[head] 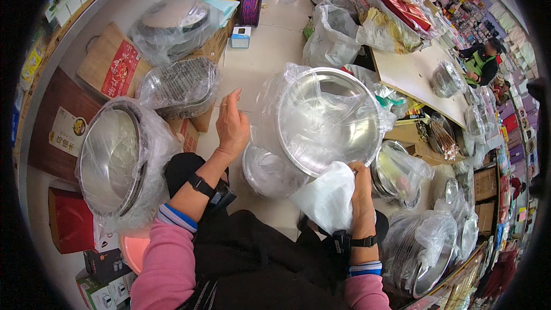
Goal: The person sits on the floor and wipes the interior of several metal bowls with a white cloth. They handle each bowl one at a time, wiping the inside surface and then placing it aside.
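A large stainless steel basin, partly wrapped in clear plastic film, is tilted before me with its mouth facing up. My right hand is closed on a white cloth by the near right rim of the basin; whether the fingers also pinch the rim cannot be told. The cloth hangs down over my lap. My left hand is raised left of the basin, empty, with its fingers extended and the thumb apart. Below the basin, another plastic-wrapped round metal vessel rests on the floor.
Left of me stand film-wrapped basins, a wrapped oval tray stack and a wooden cutting board. To the right are stacked metal basins, more wrapped basins and a tabletop. A person in a green apron is farther off.
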Motion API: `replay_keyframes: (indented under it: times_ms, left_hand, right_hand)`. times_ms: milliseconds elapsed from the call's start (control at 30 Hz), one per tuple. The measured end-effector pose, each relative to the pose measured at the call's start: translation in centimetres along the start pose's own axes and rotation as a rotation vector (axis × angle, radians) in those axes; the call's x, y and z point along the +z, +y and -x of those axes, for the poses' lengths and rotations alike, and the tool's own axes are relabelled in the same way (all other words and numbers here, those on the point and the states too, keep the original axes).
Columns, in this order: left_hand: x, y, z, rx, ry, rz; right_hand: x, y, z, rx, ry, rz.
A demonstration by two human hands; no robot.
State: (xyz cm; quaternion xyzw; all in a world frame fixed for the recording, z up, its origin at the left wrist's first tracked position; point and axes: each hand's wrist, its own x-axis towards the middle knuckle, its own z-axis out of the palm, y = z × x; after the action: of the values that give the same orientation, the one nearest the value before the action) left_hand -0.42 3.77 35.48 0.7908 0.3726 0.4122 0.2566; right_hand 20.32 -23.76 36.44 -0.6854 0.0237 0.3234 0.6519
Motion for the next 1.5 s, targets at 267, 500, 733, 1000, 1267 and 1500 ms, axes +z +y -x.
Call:
replay_keyframes:
  times_ms: [267,500,733,1000,1267,1500]
  left_hand:
    - [2.0,2.3,1.5,-0.113,-0.407,0.379]
    - [2.7,2.1,-1.5,-0.333,-0.612,0.773]
    - [2.6,1.7,-3.2,-0.464,-0.74,0.683]
    - [8.3,-6.7,3.5,-0.926,-0.894,0.864]
    - [15.3,-10.2,11.6,-1.285,-0.749,1.12]
    - [20.2,-14.3,15.7,-1.491,-0.526,1.067]
  right_hand:
    - [0.4,1.1,-0.5,-0.066,0.066,0.112]
    - [-0.4,-0.4,0.3,-0.054,-0.076,0.031]
    - [0.5,0.5,-0.6,0.028,-0.094,-0.047]
    - [1.6,8.9,0.6,0.106,0.028,-0.005]
    - [0.2,11.7,0.0,0.014,0.153,0.189]
    - [-0.3,14.7,-3.0,-0.146,0.089,0.405]
